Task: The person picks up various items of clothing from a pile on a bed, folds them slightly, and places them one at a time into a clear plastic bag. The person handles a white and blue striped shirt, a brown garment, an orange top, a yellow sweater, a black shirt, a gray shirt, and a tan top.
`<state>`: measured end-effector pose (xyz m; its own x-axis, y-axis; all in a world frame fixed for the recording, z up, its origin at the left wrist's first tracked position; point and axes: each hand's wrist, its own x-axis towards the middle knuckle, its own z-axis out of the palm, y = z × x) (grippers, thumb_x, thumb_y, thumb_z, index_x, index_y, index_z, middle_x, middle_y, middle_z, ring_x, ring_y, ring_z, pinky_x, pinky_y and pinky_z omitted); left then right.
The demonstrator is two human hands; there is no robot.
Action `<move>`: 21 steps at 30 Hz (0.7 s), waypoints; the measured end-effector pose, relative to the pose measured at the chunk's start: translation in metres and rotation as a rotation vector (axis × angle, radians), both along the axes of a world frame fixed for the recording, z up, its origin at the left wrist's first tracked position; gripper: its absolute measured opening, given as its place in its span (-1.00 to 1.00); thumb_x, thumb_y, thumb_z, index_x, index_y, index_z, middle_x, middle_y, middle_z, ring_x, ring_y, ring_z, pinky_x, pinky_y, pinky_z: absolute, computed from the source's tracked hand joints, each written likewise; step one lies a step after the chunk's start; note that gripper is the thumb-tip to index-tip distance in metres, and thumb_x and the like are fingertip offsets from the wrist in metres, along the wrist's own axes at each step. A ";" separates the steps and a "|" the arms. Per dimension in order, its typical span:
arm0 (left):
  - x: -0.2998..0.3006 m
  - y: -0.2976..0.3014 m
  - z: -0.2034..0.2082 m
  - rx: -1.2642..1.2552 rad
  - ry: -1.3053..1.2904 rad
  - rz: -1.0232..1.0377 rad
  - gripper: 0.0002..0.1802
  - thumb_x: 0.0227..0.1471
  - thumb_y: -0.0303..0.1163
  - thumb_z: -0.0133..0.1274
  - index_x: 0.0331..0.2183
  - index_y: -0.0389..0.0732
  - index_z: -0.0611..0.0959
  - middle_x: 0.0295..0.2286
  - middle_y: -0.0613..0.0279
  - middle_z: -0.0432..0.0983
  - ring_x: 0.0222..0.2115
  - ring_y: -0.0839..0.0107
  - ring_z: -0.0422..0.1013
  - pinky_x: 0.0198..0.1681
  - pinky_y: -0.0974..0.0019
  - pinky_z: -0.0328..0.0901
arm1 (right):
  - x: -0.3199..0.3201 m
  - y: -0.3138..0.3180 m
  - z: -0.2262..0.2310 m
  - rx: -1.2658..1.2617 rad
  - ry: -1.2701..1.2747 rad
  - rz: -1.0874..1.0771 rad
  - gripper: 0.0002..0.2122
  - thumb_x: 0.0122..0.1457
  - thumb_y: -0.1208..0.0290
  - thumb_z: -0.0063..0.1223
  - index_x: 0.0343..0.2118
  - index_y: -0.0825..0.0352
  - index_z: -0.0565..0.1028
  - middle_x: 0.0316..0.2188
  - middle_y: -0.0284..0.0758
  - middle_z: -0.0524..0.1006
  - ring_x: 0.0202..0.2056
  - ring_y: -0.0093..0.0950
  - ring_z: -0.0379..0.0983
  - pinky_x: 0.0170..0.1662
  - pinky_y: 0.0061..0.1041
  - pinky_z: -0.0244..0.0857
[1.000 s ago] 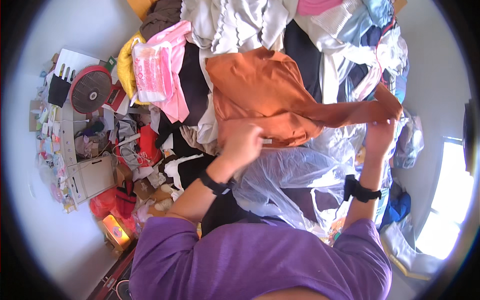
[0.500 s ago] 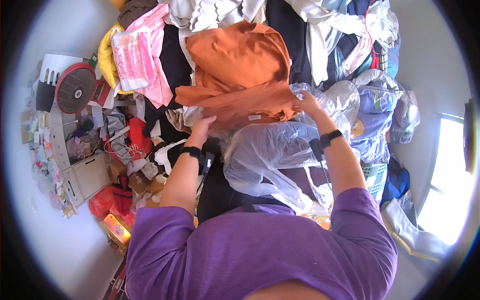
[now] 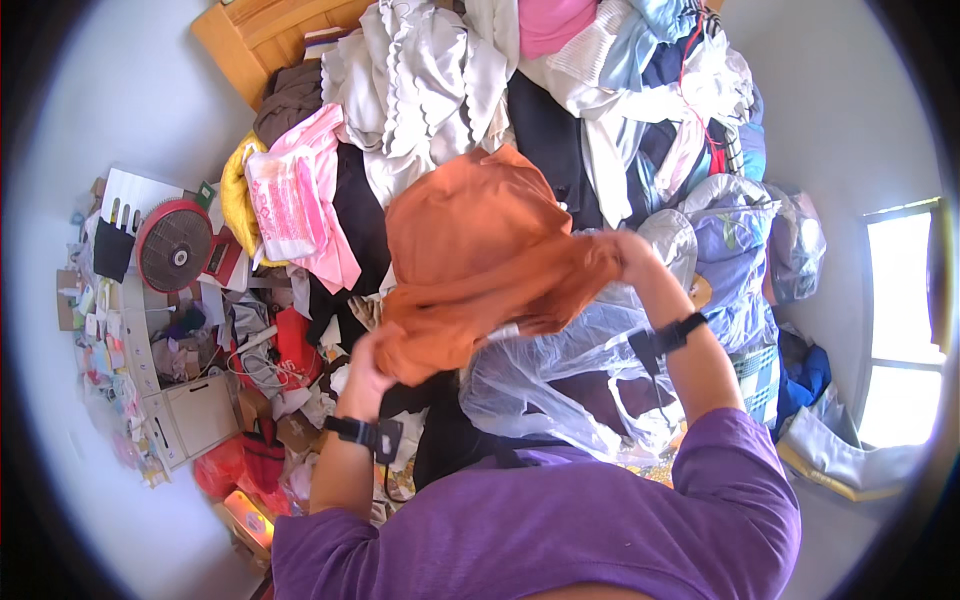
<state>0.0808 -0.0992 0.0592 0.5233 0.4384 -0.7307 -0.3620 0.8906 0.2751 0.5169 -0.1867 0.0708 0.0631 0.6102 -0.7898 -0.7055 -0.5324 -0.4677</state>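
An orange garment [image 3: 475, 235], with a small pale label near its lower edge, hangs stretched between my two hands. My left hand [image 3: 370, 365] is closed on its near left corner. At the far right corner, my right hand [image 3: 632, 255] grips the cloth, a little blurred by motion. Folds run across the garment from one hand to the other, and its far part bulges loosely over the clothes behind. Below its near edge lies a clear plastic bag [image 3: 540, 385], crumpled in front of my body. Most of my fingers are hidden by the cloth.
White scalloped cloth [image 3: 415, 80] and a wooden headboard [image 3: 270, 45] lie beyond. To the left are a pink garment [image 3: 335, 235], a pink-and-white package [image 3: 280, 205] and a red fan [image 3: 175, 250]. Bagged clothes [image 3: 735, 235] pile up on the right, near a bright window [image 3: 900, 300].
The orange garment has come nearer and is now lifted and tilted. My left hand has moved down and left, my right hand slightly down. The view has shifted, showing the headboard.
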 end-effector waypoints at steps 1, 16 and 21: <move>0.015 0.023 0.011 0.077 -0.074 0.025 -0.62 -0.06 -0.40 -0.09 -0.13 -0.27 0.40 -0.23 0.11 0.41 -0.18 0.25 0.35 -0.08 0.19 0.24 | 0.018 0.012 -0.020 0.467 0.023 0.051 -0.77 0.10 0.40 -0.20 -0.38 0.47 0.44 -0.40 -0.14 0.50 -0.36 -0.36 0.45 -0.26 -0.45 0.33; 0.066 0.129 -0.108 0.375 0.524 -0.306 -0.52 -0.17 -0.27 0.14 -0.19 -0.26 0.42 -0.27 0.13 0.42 -0.30 0.29 0.36 -0.24 0.19 0.23 | -0.047 0.125 -0.062 -0.186 -0.986 0.601 -0.45 -0.19 0.14 0.11 -0.13 0.38 0.38 -0.04 -0.14 0.30 -0.04 -0.27 0.26 -0.05 -0.38 0.19; 0.072 0.128 -0.089 0.768 0.813 -0.330 -0.63 -0.20 -0.36 0.12 -0.33 -0.39 0.48 -0.42 0.13 0.48 -0.40 0.27 0.42 -0.35 0.27 0.30 | -0.073 0.117 -0.057 0.009 -1.511 0.471 -0.73 -0.11 0.32 -0.07 -0.30 0.24 0.44 -0.24 -0.27 0.44 -0.19 -0.28 0.37 -0.09 -0.27 0.16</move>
<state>0.1525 0.0289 -0.0300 0.1942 0.8412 -0.5046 0.3874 0.4068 0.8273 0.4438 -0.0699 0.0142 0.5669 0.8054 -0.1727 0.6156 -0.5536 -0.5608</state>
